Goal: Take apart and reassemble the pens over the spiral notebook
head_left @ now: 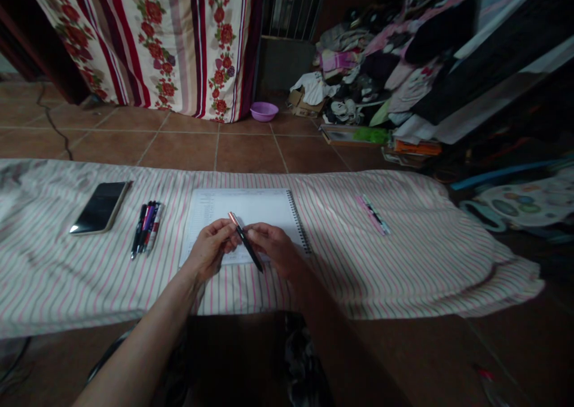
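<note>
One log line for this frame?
left hand + right hand: gripping pen | over: notebook | beside: pen bundle, phone

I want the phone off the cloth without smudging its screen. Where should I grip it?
Likely best: pinch the phone across its two long edges, coming from above. It lies flat, screen up, on the striped cloth, both edges free.

Dark pen [244, 239], tilted, above notebook [251, 210]
</note>
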`<state>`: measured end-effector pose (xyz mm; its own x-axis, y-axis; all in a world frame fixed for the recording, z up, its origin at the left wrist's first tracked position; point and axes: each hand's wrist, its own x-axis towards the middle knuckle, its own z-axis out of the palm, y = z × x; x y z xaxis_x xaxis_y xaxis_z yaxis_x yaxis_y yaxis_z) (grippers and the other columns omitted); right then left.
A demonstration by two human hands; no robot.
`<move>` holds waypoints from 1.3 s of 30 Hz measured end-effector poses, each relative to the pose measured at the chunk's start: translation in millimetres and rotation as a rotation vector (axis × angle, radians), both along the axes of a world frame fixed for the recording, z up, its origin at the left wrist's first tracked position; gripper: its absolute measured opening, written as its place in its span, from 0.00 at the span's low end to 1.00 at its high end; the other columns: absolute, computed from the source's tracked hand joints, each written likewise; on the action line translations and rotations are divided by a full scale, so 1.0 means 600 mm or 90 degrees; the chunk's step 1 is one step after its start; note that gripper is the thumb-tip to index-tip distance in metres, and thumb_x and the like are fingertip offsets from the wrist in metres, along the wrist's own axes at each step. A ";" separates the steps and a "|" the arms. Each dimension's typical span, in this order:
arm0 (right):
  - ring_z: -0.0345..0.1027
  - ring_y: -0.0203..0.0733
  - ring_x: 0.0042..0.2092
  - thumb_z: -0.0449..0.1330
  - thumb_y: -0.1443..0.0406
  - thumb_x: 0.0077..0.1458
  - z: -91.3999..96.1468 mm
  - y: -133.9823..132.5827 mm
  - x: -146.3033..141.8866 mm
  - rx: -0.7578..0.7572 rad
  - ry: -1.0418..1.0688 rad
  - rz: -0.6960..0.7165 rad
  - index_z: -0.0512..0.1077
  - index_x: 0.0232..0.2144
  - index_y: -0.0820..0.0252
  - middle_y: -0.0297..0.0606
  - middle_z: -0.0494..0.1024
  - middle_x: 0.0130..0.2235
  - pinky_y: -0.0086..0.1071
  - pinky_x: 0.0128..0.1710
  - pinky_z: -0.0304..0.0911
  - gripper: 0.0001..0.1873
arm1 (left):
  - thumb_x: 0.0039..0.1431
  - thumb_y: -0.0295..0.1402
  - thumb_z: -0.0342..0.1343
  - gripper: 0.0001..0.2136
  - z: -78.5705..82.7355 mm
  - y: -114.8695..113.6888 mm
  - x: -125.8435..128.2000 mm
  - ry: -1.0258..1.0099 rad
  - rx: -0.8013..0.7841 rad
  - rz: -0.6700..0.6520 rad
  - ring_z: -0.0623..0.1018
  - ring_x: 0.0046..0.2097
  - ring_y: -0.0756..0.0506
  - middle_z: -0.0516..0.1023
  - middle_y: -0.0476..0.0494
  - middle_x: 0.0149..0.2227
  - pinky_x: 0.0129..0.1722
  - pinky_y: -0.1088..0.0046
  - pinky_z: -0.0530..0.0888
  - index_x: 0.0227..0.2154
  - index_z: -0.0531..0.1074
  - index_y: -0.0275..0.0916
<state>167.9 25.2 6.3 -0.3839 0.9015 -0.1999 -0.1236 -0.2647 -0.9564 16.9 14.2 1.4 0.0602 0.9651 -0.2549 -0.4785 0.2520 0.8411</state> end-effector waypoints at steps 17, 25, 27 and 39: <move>0.73 0.35 0.33 0.62 0.53 0.46 0.011 0.004 0.001 -0.099 0.178 -0.124 0.74 0.31 0.62 0.37 0.78 0.30 0.27 0.34 0.66 0.17 | 0.54 0.17 0.49 0.07 0.008 0.011 -0.007 -0.201 -0.063 0.188 0.78 0.27 0.52 0.77 0.43 0.28 0.27 0.84 0.75 0.30 0.69 0.32; 0.71 0.29 0.33 0.70 0.66 0.33 -0.003 0.015 -0.007 -0.145 0.328 -0.251 0.75 0.26 0.61 0.30 0.76 0.29 0.18 0.34 0.66 0.13 | 0.47 0.17 0.57 0.07 0.011 0.004 0.009 -0.120 -0.039 0.190 0.79 0.31 0.49 0.77 0.45 0.26 0.32 0.81 0.76 0.30 0.72 0.31; 0.70 0.28 0.32 0.70 0.67 0.33 -0.006 0.018 -0.007 -0.166 0.326 -0.278 0.75 0.26 0.60 0.29 0.76 0.28 0.17 0.31 0.66 0.12 | 0.45 0.20 0.60 0.08 0.010 0.000 0.013 -0.080 -0.028 0.172 0.79 0.30 0.49 0.78 0.46 0.25 0.32 0.80 0.76 0.31 0.72 0.31; 0.67 0.26 0.27 0.70 0.67 0.33 -0.007 0.015 -0.009 -0.169 0.257 -0.362 0.74 0.23 0.63 0.31 0.75 0.26 0.17 0.26 0.64 0.11 | 0.42 0.30 0.64 0.13 0.002 -0.007 0.024 0.040 0.011 0.125 0.79 0.28 0.48 0.79 0.43 0.26 0.33 0.74 0.75 0.32 0.71 0.31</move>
